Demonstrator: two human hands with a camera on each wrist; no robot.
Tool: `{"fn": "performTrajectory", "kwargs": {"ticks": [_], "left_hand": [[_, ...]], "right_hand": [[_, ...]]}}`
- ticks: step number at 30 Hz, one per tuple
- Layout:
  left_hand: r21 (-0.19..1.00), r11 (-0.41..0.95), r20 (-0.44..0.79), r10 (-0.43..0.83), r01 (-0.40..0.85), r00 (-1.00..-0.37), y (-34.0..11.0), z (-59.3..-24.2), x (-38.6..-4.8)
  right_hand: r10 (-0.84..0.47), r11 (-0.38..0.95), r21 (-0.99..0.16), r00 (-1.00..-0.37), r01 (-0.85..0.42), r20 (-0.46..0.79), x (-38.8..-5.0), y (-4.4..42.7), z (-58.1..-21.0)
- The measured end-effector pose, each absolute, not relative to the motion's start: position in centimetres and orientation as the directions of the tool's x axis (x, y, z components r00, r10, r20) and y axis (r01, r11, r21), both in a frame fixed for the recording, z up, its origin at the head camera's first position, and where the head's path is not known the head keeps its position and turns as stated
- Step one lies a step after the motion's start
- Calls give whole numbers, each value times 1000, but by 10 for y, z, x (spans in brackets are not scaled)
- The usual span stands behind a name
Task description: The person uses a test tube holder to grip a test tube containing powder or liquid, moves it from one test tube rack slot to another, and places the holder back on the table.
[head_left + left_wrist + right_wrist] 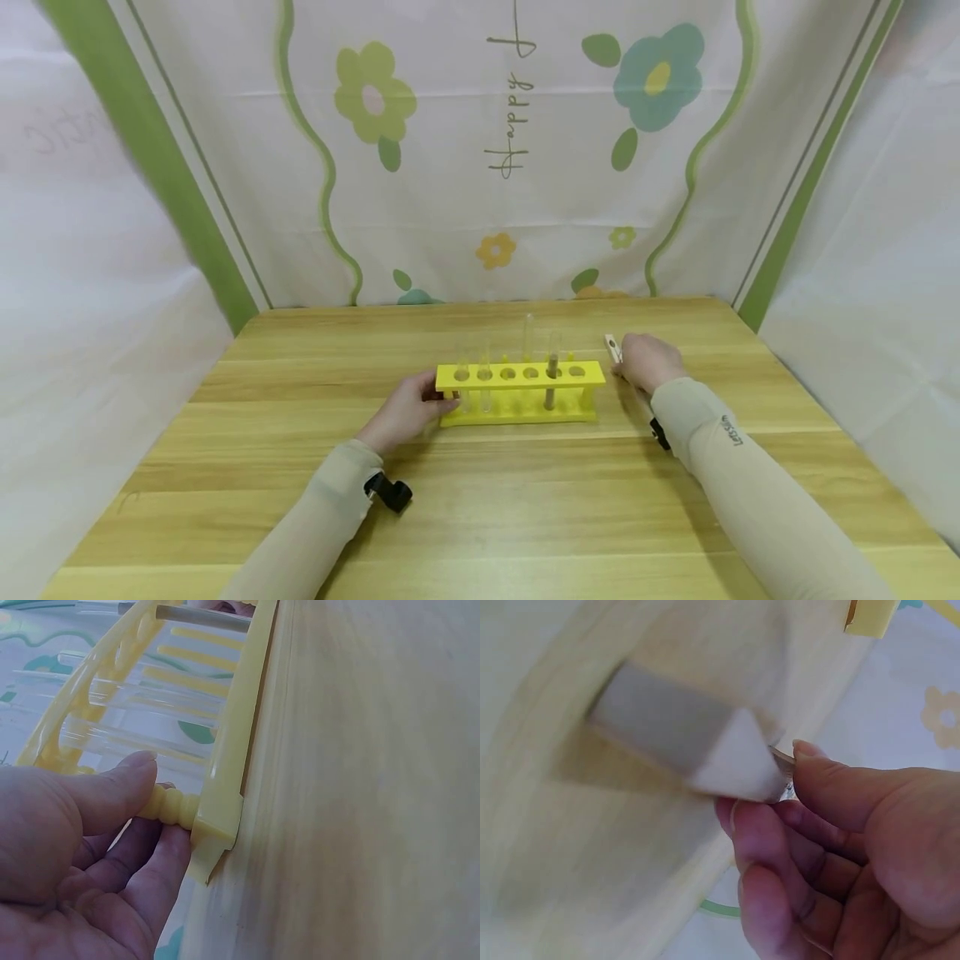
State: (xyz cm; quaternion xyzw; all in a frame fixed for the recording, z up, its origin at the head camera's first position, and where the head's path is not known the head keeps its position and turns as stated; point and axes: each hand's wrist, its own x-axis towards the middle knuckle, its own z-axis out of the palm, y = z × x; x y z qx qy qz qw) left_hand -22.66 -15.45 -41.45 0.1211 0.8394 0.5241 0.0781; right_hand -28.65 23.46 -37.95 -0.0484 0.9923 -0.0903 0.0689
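Note:
A yellow test tube rack (495, 377) stands upright on the wooden table. My left hand (405, 410) pinches the post (169, 807) at its left end between thumb and fingers. Two clear test tubes (485, 400) occupy the leftmost holes, and a tube with dark grey contents (551, 392) is nearer the right end. Behind the rack's top, another clear tube (528, 332) rises higher. To the right of the rack, my right hand (651, 362) pinches a pale wooden clamp (612, 345), which looks like a test tube holder. In the right wrist view the clamp (667, 724) is blurred.
The wooden table (480, 508) runs back to a white curtain (465, 192) printed with flowers. White cloth sides (862, 275) hang to the left and right. A black wrist camera (390, 493) is strapped at the left sleeve.

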Motion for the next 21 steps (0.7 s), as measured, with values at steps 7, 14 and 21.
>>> {"fn": "performTrajectory", "kwargs": {"ticks": [7, 14, 21], "left_hand": [[898, 427, -14, 277, 110, -961, -155, -417, -227], [898, 428, -22, 282, 105, -959, -154, -416, -228], [907, 403, -14, 319, 123, -948, -150, -418, -231]], "right_hand": [[-105, 974, -212, -987, -77, -121, -286, 235, -382], [-123, 965, -250, -982, -85, -142, -285, 240, -378], [-113, 967, -247, -975, -63, -191, -283, 241, -372]]}}
